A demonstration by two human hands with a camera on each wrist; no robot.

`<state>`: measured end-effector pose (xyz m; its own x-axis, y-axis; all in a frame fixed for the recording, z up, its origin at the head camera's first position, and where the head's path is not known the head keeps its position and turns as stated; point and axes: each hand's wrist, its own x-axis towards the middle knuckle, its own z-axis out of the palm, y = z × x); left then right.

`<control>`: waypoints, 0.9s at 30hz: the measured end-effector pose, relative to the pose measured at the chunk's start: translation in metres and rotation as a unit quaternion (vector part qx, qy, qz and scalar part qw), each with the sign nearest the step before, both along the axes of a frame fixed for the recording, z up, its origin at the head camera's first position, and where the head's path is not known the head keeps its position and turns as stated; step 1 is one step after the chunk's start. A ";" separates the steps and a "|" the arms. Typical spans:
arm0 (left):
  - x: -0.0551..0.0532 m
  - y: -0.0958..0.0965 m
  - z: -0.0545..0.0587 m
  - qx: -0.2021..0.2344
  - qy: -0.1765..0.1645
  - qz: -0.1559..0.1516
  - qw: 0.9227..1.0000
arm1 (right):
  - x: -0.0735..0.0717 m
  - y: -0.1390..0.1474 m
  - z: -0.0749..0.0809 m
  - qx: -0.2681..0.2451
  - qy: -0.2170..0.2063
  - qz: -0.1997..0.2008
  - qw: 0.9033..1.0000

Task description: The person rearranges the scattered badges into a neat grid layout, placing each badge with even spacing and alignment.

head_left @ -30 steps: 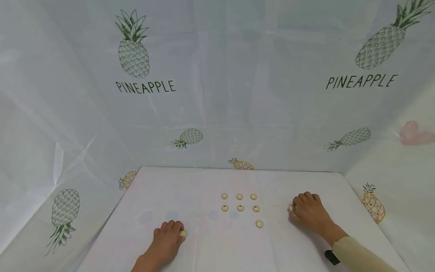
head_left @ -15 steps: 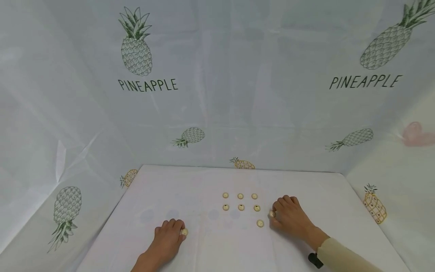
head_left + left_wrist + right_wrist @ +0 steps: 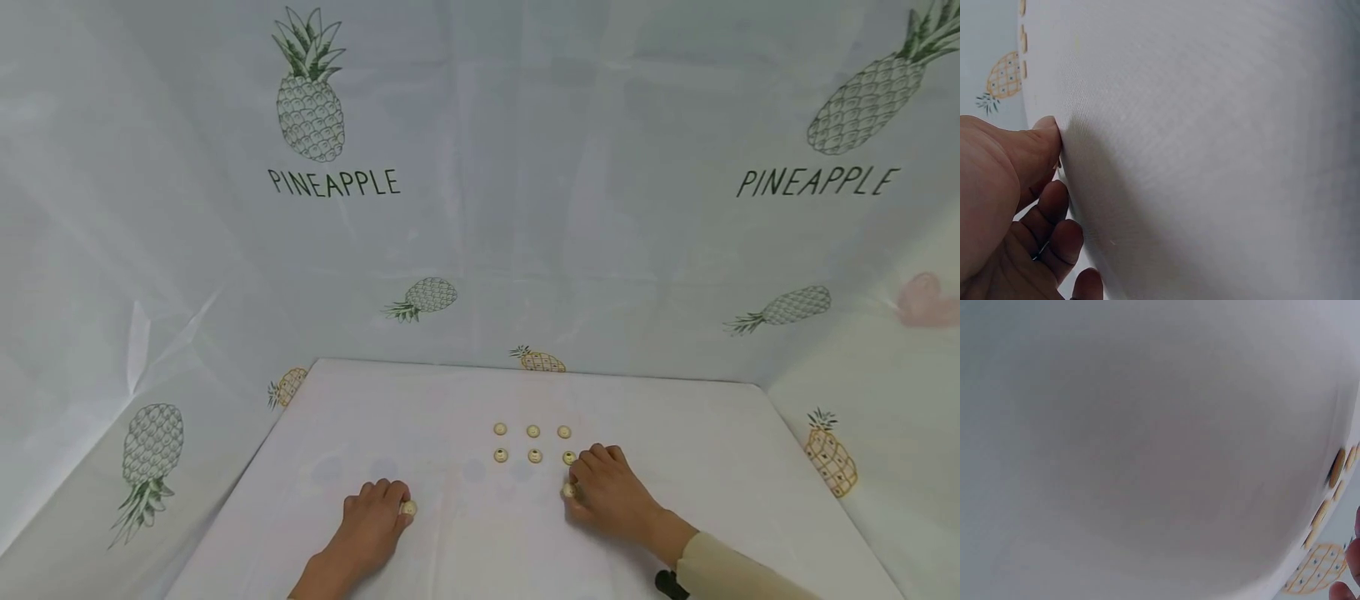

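Note:
Six small round cream discs, marked like game pieces, lie in two rows of three on the white table; one is this far middle disc [image 3: 533, 431]. At the near row's right end, one disc [image 3: 569, 457] is partly covered by my right hand [image 3: 613, 496]. Thumb and fingers of that hand hold another disc [image 3: 570, 490] low over the table, where a loose disc lay. Only its fingertips [image 3: 1354, 555] show in the right wrist view. My left hand [image 3: 367, 525] pinches a disc [image 3: 408, 507] at the table; in the left wrist view its thumb [image 3: 1038, 147] mostly hides it.
The white table [image 3: 480, 550] meets a hanging sheet printed with pineapples [image 3: 311, 117] at its back and sides. A black wrist device [image 3: 670, 585] sits by the right sleeve [image 3: 738, 571]. Pale blotches show through the cloth between the hands.
My right hand has moved left and nearer with its disc, to the spot of the loose disc below the rows. My left hand stays in place, still pinching its disc.

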<state>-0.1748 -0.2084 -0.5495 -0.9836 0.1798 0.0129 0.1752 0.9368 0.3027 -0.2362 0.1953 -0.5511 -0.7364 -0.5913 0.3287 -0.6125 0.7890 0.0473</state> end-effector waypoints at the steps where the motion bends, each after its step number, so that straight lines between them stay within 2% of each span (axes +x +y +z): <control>1: 0.000 0.000 0.000 0.000 0.000 0.000 1.000 | 0.000 -0.003 -0.001 0.000 -0.001 0.002 1.000; 13: 0.000 0.000 0.001 0.003 0.001 -0.002 1.000 | -0.005 -0.036 -0.002 0.002 -0.023 0.006 1.000; 27: 0.000 0.000 0.002 0.004 -0.003 -0.002 1.000 | -0.008 -0.045 -0.003 0.000 -0.047 0.002 0.999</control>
<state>-0.1747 -0.2086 -0.5478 -0.9828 0.1845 0.0085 0.1779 0.9332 0.3122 -0.2437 0.1506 -0.5536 -0.7621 -0.5939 0.2578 -0.6169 0.7870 -0.0103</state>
